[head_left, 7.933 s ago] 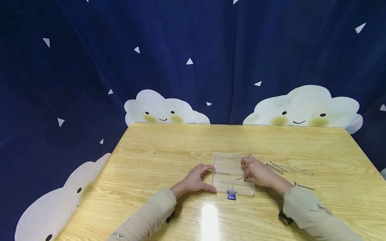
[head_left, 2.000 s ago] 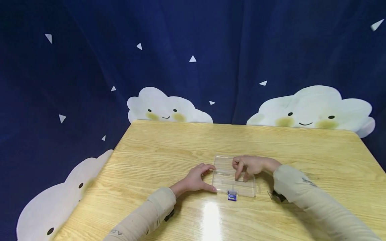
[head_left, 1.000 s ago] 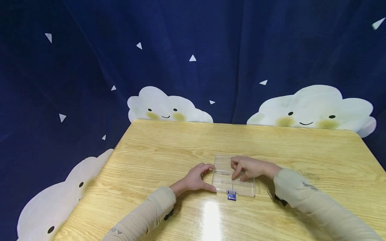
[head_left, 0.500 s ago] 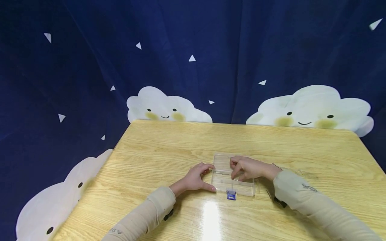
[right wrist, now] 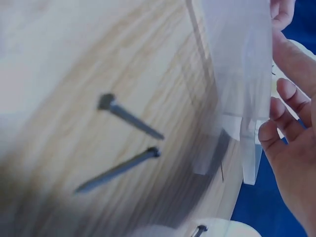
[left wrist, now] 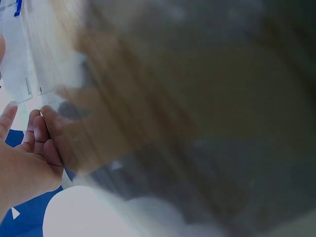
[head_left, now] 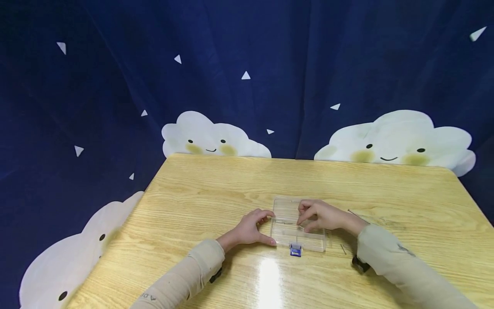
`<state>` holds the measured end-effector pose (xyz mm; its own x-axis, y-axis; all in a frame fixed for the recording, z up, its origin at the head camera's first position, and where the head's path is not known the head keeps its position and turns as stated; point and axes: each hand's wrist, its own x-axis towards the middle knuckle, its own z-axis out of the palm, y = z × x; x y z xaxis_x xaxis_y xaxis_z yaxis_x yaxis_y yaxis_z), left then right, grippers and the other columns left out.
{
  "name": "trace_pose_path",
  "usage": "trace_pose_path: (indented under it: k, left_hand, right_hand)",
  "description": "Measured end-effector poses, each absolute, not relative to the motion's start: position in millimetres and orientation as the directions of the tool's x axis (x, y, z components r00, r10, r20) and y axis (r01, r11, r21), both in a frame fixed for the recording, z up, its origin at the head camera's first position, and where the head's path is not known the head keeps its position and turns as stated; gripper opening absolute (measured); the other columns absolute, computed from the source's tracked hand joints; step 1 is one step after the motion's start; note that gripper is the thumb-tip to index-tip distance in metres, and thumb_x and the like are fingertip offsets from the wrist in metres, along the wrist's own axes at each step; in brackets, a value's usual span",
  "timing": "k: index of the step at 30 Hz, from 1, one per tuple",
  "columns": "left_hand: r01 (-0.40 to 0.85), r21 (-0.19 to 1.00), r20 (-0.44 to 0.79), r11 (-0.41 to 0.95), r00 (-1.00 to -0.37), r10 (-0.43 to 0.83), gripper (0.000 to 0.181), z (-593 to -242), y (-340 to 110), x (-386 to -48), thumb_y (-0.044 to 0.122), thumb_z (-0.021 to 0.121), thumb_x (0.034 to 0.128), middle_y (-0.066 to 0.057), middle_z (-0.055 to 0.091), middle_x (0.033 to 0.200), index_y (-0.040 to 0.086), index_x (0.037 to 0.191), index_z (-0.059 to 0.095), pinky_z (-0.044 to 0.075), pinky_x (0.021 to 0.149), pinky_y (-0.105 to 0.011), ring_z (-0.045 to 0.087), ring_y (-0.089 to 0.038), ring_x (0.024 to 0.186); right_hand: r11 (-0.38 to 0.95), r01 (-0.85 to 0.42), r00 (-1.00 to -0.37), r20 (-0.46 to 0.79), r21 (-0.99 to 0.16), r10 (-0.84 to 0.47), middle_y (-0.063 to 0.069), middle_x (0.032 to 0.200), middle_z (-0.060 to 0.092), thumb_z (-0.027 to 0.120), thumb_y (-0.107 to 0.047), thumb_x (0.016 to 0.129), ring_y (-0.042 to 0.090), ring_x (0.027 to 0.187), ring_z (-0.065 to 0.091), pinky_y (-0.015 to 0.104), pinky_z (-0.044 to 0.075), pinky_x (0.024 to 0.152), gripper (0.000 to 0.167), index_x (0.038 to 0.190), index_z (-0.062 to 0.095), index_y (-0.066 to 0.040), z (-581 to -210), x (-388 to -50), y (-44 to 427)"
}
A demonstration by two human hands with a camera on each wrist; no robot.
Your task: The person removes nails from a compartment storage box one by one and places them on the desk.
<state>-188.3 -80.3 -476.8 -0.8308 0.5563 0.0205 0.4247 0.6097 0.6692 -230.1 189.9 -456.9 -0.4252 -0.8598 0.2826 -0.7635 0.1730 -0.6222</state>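
A clear plastic box (head_left: 281, 236) lies with its lid (head_left: 284, 208) folded back on the wooden table, its blue latch (head_left: 295, 250) facing me. My left hand (head_left: 248, 227) holds the box's left end, thumb at the front and fingers near the hinge. Over the compartments, my right hand (head_left: 324, 216) pinches what looks like a small nail (head_left: 301, 226) between thumb and forefinger. Another nail (head_left: 285, 223) lies inside along the hinge side. The right wrist view shows loose nails (right wrist: 131, 118) on the table beside the box; its wall partly blocks the right fingertips there.
To the right of the box lie a longer nail (head_left: 356, 215), partly under the right forearm, and a short nail (head_left: 343, 249). A dark blue curtain (head_left: 247, 38) with white clouds hangs behind the table (head_left: 216, 180). The left wrist view is mostly blocked and blurred.
My right hand came inward over the compartments from the box's right side. In the last half second it shifted slightly right and its fingers lifted a little. My left hand stays put.
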Motion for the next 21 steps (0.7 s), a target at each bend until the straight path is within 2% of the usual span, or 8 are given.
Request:
trace_pose_path:
  k: [6,11,17,21]
  left_hand:
    - [0.426,0.669,0.020,0.609,-0.829,0.559,0.068,-476,-80,-188,0.034,0.084,0.0612,-0.004,0.054,0.098,0.014,0.119,0.055,0.039,0.076,-0.025,0.049,-0.017,0.088]
    - [0.426,0.670,0.022,0.608,-0.830,0.557,0.068,-476,-81,-189,0.035,0.084,0.0609,-0.004,0.053,0.097,0.014,0.119,0.055,0.038,0.075,-0.025,0.048,-0.016,0.086]
    - [0.413,0.679,0.013,0.607,-0.833,0.553,0.068,-476,-81,-188,0.035,0.084,0.0606,-0.003,0.053,0.096,0.015,0.119,0.055,0.038,0.075,-0.025,0.048,-0.016,0.086]
    - [0.415,0.681,0.019,0.603,-0.833,0.553,0.068,-478,-80,-189,0.035,0.084,0.0604,-0.003,0.053,0.096,0.015,0.118,0.055,0.038,0.075,-0.025,0.048,-0.016,0.086]
  right_hand:
    - [0.154,-0.760,-0.442,0.328,-0.632,-0.835,0.009,0.074,0.042,0.075,0.005,0.065,0.026,0.061,0.038,0.031,0.036,0.051,0.021,0.085,0.070,0.004,-432,-211,195]
    - [0.173,-0.769,-0.464,0.352,-0.615,-0.813,0.007,0.077,0.045,0.076,0.002,0.066,0.024,0.062,0.040,0.029,0.038,0.049,0.023,0.088,0.069,0.004,-451,-216,206]
    - [0.188,-0.737,-0.499,0.335,-0.650,-0.799,0.006,0.079,0.052,0.075,-0.004,0.071,0.019,0.058,0.041,0.022,0.037,0.050,0.022,0.092,0.070,0.000,-451,-209,218]
    - [0.173,-0.728,-0.503,0.345,-0.663,-0.792,0.006,0.078,0.052,0.074,-0.002,0.071,0.017,0.055,0.039,0.021,0.036,0.048,0.023,0.094,0.070,0.000,-451,-203,226]
